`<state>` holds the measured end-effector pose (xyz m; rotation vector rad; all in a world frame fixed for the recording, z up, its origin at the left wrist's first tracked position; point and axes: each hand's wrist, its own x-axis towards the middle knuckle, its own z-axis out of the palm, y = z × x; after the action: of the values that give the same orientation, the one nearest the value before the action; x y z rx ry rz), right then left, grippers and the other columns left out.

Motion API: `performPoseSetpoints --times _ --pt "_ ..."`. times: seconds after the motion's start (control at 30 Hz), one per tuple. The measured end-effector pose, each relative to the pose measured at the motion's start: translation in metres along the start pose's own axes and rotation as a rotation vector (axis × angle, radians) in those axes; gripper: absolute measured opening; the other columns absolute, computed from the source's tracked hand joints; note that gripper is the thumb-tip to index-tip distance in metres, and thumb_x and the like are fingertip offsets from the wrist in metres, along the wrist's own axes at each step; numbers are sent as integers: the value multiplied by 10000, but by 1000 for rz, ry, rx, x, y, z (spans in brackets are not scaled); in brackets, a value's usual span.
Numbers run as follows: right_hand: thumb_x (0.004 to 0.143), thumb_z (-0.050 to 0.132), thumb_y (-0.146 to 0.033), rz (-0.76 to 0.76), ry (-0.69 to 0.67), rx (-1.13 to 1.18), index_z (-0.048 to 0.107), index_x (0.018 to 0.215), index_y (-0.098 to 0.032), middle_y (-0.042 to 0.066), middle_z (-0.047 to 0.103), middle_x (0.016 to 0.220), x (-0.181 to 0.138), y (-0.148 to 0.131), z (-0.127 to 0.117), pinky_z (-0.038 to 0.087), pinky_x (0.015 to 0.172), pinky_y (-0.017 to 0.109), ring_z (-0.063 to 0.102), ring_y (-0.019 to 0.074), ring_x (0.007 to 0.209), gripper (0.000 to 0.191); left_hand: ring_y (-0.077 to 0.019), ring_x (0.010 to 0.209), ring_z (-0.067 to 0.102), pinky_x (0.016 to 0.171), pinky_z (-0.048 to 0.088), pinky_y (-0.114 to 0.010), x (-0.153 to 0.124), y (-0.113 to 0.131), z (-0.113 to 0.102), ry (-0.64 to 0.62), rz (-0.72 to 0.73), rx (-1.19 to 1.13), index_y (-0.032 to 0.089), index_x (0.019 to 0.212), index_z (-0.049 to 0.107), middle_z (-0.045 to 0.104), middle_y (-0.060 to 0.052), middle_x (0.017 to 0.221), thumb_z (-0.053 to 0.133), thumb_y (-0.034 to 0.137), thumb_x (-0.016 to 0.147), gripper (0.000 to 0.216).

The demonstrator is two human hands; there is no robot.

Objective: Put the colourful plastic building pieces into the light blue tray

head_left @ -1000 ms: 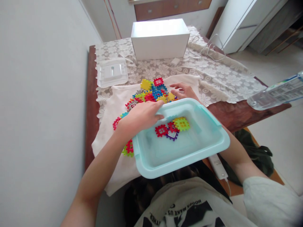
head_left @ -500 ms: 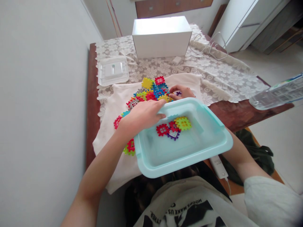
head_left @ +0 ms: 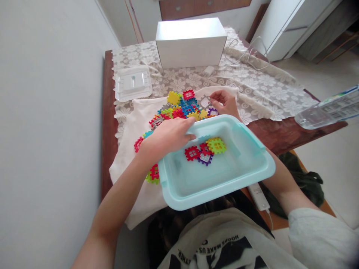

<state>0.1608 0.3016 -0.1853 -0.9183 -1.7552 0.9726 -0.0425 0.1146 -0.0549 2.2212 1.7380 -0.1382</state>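
Observation:
My left hand (head_left: 172, 135) grips the far rim of a light-blue plastic tub (head_left: 190, 188), which is tilted towards me. Inside the tub lie several interlocking plastic blocks: a red block (head_left: 192, 153), a purple-edged one (head_left: 205, 159) and a yellow-green one (head_left: 216, 145) among them. Beyond the rim, my right hand (head_left: 225, 102) has its thumb and fingertips closed on the edge of a grey square block (head_left: 205, 101). A purple block (head_left: 212, 111) lies just below that hand. To its left spreads a colourful block pile (head_left: 186, 108), partly hidden by my left hand and the tub.
A white cloth (head_left: 126, 157) lies under the blocks, over a lace tablecloth (head_left: 185, 80). Farther back stand a white box (head_left: 192, 46) and a clear plastic lid (head_left: 133, 84). A plastic bottle (head_left: 327, 110) is at right; a wall (head_left: 53, 112) runs close on the left.
My right hand has moved slightly away and to the right from the pile's edge, and the grey block now shows at its fingertips. My left hand and the tub have stayed nearly still.

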Motion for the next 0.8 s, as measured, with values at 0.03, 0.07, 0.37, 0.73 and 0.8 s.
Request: performPoseSetpoints --times 0.03,0.07,0.37,0.73,0.8 --pt "838 817 -657 22 15 45 704 986 -285 83 774 1029 0 -3 -1 650 968 497 746 292 956 416 -344 1183 785 934 583 -373 0 0 0 2 0 -2 234 1288 653 821 -126 1249 640 405 1073 275" --pt "814 831 -680 48 21 101 698 983 -285 73 768 1015 0 -6 -1 656 950 483 744 282 939 449 -344 1185 784 937 583 -374 0 -1 1 5 2 -4 235 1286 654 821 -125 1248 640 408 1073 275" --pt "708 960 -751 179 -259 531 672 934 -281 19 743 927 -13 -27 -13 683 868 455 753 242 851 595 -346 1184 782 956 582 -385 0 0 -1 3 1 -13 227 1315 657 818 -125 1266 626 404 1080 296" --pt "802 731 -957 147 -329 405 689 729 -254 122 797 1022 -10 -31 -12 668 1002 529 778 350 1110 708 -343 1203 774 961 584 -370 1 2 -2 -19 -23 -24 238 1324 663 815 -127 1279 636 404 1076 300" --pt "835 728 -930 122 -208 346 733 812 -265 107 812 1119 -4 -22 -11 658 1057 511 773 328 1163 665 -346 1182 781 939 587 -371 1 2 -2 -16 -28 -10 236 1313 660 818 -130 1270 637 407 1076 293"
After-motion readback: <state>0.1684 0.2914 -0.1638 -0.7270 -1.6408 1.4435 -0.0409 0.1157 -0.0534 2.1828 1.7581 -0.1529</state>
